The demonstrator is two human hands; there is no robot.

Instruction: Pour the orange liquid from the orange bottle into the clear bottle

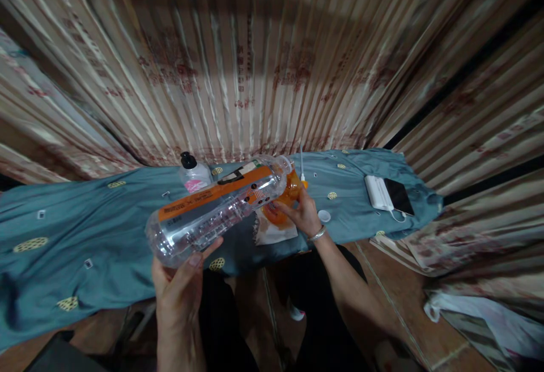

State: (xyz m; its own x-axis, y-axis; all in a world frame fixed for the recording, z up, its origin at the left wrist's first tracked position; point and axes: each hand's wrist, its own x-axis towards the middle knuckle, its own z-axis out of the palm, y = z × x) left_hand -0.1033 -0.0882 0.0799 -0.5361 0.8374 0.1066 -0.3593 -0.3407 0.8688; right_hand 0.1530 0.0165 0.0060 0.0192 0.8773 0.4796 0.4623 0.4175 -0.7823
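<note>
A large clear plastic bottle with an orange and silver label lies tilted across the middle of the view, its uncapped neck up to the right. Around its base is my left hand, thumb and fingers closed on it. My right hand grips an orange see-through container just under the bottle's neck. Bottle neck and container overlap in view; whether they touch I cannot tell. Behind the right hand lies a white packet with an orange picture. A round white cap rests on the cloth beside my right wrist.
A teal patterned cloth covers the long narrow surface. At the back left stands a pump bottle with a black top. A white power bank, cabled to a black phone, lies on the right. Pleated curtains hang behind.
</note>
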